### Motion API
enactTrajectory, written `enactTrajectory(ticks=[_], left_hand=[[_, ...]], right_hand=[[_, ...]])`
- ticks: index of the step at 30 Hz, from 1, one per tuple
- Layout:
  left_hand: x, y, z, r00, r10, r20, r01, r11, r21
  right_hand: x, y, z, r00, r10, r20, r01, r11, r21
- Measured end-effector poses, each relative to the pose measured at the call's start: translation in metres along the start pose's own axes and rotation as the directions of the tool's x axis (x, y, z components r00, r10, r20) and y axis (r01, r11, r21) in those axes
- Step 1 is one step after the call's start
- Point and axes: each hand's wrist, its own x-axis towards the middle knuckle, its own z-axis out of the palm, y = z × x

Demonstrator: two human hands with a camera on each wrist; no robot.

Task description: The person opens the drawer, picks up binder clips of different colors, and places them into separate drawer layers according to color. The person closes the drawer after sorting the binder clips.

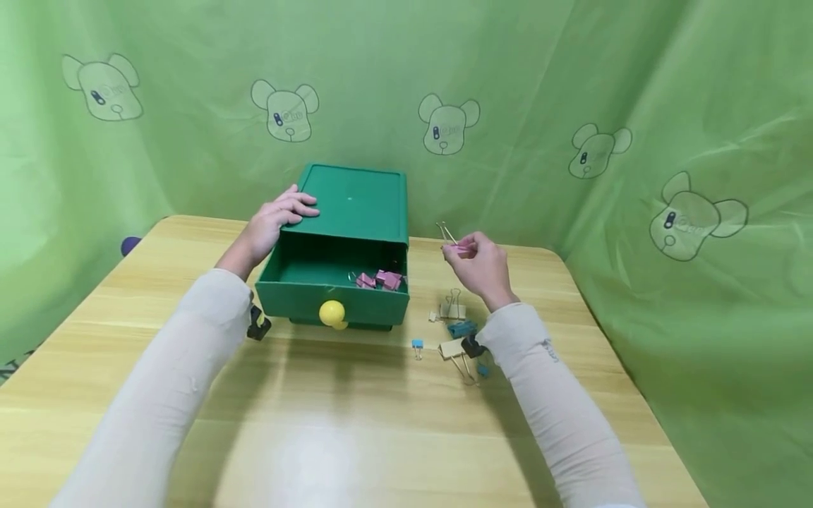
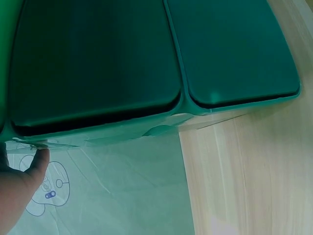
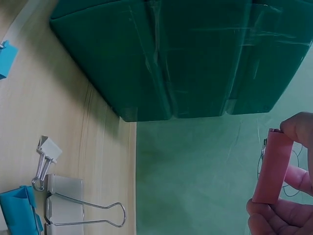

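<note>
Pale cloth sleeves [image 1: 155,388] frame right hand [image 1: 484,270] pinching pink metal binder clip [image 3: 274,166], best steadied by its ends; left hand [image 1: 273,220] rests loosely on green plastic drawer box [image 1: 358,201]

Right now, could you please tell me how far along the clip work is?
Pink clips in the open drawer look done. The right hand holds another pink clip outside the drawer. Placing that one seems left; pale clips and blue clips also lie on the table, though whether they belong inside is unclear.

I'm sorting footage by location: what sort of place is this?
Probably a screened-off indoor workspace: green sheeting hangs behind and beside a wood-grained table with loose binder clips on it.
</note>
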Motion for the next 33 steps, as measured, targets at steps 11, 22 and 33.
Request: enactTrajectory(ticks=[11,22,33], left_hand=[[-0.003,-0.002,-0.002,1.0,0.01,0.0,-0.01,1.0,-0.002],[0.0,-0.001,0.001,1.0,0.003,-0.003,-0.003,1.0,-0.022],[-0.002,0.003,0.001,1.0,0.007,0.019,-0.006,1.0,-0.029]], right_hand=[[-0.005,-0.014,-0.003,0.999,-0.027,-0.028,0.027,1.0,0.006],[-0.013,-0.032,-0.009,0.997,-0.068,-0.04,0.069,0.997,0.026],[-0.021,-0.052,-0.018,0.985,-0.148,-0.091,0.151,0.988,0.03]])
